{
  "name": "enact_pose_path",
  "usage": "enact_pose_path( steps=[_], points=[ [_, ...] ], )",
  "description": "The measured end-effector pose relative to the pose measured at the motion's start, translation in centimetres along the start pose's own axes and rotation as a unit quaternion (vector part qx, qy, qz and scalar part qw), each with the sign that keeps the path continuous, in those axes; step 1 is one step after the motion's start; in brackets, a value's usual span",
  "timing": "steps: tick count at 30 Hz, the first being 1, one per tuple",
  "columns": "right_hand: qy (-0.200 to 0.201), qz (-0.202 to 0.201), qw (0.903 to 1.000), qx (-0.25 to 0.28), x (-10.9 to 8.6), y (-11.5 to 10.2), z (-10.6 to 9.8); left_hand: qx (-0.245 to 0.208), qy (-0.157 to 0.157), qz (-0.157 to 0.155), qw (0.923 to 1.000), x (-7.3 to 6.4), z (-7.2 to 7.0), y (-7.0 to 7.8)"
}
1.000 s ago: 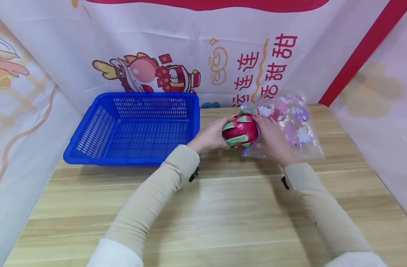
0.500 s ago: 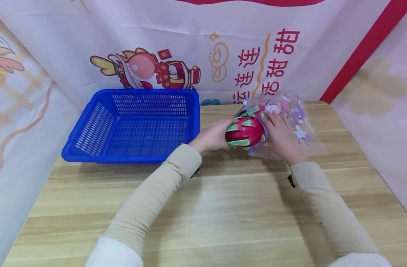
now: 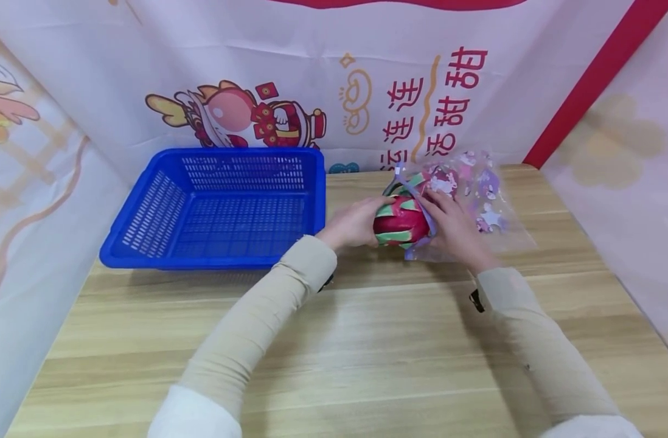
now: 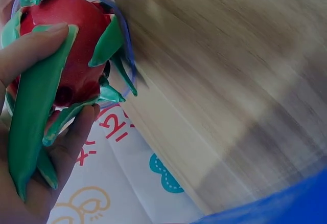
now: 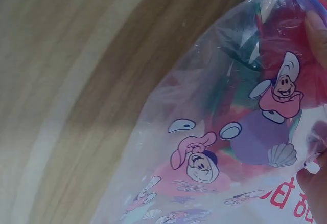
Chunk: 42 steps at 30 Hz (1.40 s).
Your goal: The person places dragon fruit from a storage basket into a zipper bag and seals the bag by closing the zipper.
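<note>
Both arms reach out ahead, the left arm (image 3: pixel 245 334) slanting inward from one side, the right arm (image 3: pixel 539 347) from the other, and the hands nearly meet! Left hand (image 3: pixel 353 225): a firm grip, thumb on one side, curled fingertips opposite. Facing it, the right hand (image 3: pixel 455 232), thumb and fingers spread apart in a bent, clasping hold.

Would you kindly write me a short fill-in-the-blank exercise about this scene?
1. The empty basket on the table is coloured ____.
2. The hand nearer the basket is the person's ____ one.
3. The right hand grips a see-through, printed plastic ____.
4. The dragon fruit has red skin with ____ scales.

Missing words: blue; left; bag; green.
</note>
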State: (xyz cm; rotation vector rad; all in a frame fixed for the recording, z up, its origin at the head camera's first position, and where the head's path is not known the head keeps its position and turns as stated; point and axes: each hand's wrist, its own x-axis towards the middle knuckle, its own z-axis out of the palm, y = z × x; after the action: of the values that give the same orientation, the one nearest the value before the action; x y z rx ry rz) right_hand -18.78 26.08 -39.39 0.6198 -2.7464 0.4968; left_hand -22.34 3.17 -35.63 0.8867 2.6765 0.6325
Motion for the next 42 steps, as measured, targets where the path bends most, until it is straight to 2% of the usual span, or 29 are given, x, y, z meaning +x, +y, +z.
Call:
enact_pose_path(
  steps=[3,11,18,22,30,33,38,40,42],
  points=[
    [0.001,0.004,1.0000,0.004,-0.5,-0.1,0.1,-0.011,0.003,-0.012,0.9999,0.2,0.2,0.3],
    [-0.028,0.107,0.9939,0.004,-1.9,0.1,-0.2,-0.082,-0.003,-0.042,0.9958,0.6,0.5,0.6],
    [-0.019,0.084,0.9962,0.015,-1.5,0.6,-0.5,-0.160,0.005,-0.043,0.9861,0.7,0.4,0.4],
    [-0.017,0.086,0.9954,0.037,-1.2,0.5,-0.5,-0.190,0.009,-0.041,0.9809,0.8,0.5,0.5],
    [0.010,0.116,0.9906,0.072,-1.4,0.2,0.4,-0.161,0.044,-0.037,0.9852,1.4,1.7,0.7],
    [0.012,0.103,0.9933,0.052,-1.4,0.0,0.4,-0.144,0.054,-0.047,0.9870,1.5,2.2,0.8],
    [0.024,0.074,0.9969,0.011,-1.1,-0.3,0.3,-0.088,0.067,-0.054,0.9924,1.7,2.4,0.8],
    [0.027,0.074,0.9969,0.003,-1.1,-0.3,0.3,-0.087,0.067,-0.052,0.9926,1.9,2.4,0.8],
    [0.027,0.077,0.9967,0.002,-1.1,-0.2,0.3,-0.109,0.065,-0.054,0.9904,1.9,2.4,0.7]
  ],
)
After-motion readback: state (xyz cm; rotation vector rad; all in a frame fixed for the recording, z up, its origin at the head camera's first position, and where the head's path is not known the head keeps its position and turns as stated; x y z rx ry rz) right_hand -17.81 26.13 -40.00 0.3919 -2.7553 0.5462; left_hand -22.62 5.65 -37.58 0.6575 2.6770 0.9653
